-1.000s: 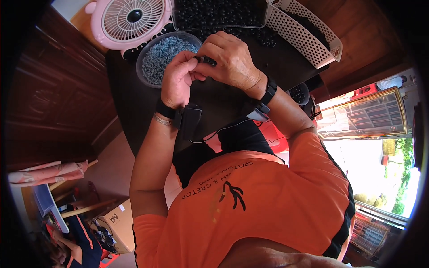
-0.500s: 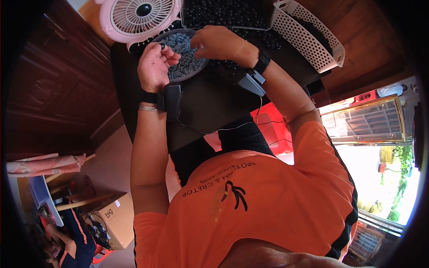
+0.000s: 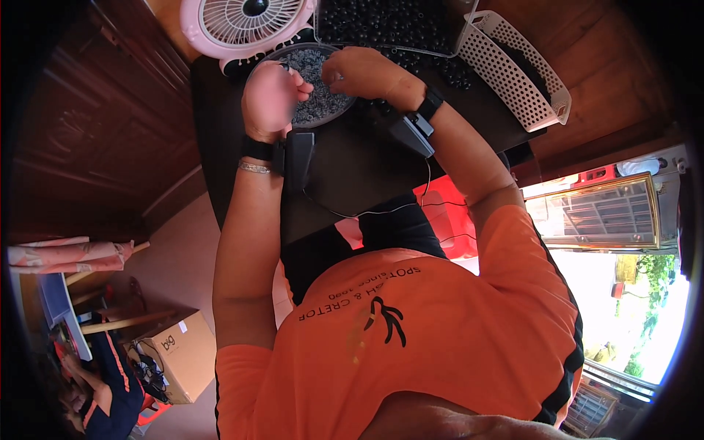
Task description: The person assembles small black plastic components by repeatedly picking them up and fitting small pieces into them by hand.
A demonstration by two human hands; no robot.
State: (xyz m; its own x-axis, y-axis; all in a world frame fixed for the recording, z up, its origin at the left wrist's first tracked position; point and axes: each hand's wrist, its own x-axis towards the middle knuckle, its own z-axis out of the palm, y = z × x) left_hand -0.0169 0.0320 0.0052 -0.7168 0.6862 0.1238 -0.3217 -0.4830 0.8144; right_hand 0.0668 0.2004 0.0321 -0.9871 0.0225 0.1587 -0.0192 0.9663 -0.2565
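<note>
- Pinches black piece [image 3: 284,67] in left hand [image 3: 270,97], probably light, stiff.
- Curls right hand [image 3: 358,72] over translucent rings [image 3: 315,108], likely slippery, best edge-pinched; cannot confirm grip.

Both forearms [image 3: 248,249] reach forward, fingers [image 3: 303,89] curled.

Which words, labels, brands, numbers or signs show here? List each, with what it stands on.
Orange shirt: dark lettering across the front, upside down in the picture; wording not copied here.
Cardboard box: a short dark marking; not copied here.
Round bowl: no lettering that I can make out.
</note>
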